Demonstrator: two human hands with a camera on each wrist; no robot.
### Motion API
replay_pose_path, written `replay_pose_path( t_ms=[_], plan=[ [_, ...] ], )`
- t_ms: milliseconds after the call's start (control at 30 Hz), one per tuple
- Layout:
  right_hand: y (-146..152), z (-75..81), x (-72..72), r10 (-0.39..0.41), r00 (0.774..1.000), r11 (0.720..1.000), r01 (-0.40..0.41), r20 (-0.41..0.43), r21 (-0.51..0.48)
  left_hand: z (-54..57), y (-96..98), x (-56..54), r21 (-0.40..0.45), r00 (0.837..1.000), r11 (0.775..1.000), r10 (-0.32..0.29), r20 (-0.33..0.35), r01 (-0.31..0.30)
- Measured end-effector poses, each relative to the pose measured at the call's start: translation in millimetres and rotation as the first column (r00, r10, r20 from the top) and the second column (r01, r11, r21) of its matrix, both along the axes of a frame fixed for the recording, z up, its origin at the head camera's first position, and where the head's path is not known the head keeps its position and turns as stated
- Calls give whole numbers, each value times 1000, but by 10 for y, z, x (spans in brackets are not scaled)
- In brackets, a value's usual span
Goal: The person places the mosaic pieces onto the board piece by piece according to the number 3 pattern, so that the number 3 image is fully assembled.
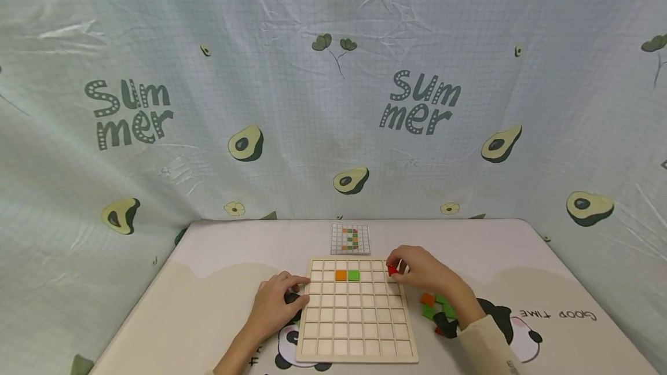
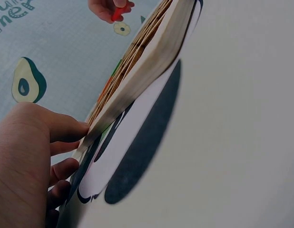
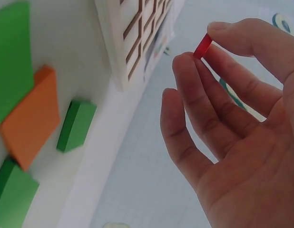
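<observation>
A wooden grid board [image 1: 356, 359] lies on the table, with an orange tile [image 1: 341, 275] and a green tile [image 1: 354, 275] side by side in its second row. My left hand [image 1: 276, 302] touches the board's left edge with thumb and fingertips; in the left wrist view the thumb [image 2: 71, 128] rests against the wooden side. Over the board's upper right corner, my right hand [image 1: 424, 271] pinches a red tile [image 1: 392, 271] between thumb and fingertips. The right wrist view shows this red tile [image 3: 202, 46] edge-on, held above the surface.
Behind the board lies a pattern card [image 1: 350, 239] with a coloured grid. A loose pile of green, orange and red tiles [image 1: 428, 311] sits right of the board, partly under the right forearm. A printed curtain [image 1: 292, 103] hangs behind the table.
</observation>
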State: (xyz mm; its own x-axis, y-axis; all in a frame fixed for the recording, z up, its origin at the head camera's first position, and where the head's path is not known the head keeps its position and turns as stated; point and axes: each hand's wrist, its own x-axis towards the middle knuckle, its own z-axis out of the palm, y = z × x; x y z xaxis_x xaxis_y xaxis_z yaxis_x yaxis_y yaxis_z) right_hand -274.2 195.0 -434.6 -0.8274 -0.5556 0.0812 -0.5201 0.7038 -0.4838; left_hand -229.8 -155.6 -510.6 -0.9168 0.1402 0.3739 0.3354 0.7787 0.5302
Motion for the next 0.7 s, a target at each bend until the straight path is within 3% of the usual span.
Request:
replay_pose_path(
  t_ms=[400,700],
  plan=[
    [-252,-29,-87,32,999,998,-32,7,47,12,-13,5,1,1000,1000,4,8,-4],
    [-375,-76,-134,37,999,996,-40,35,85,-21,-13,-9,8,1000,1000,-5,-24,5]
  ],
)
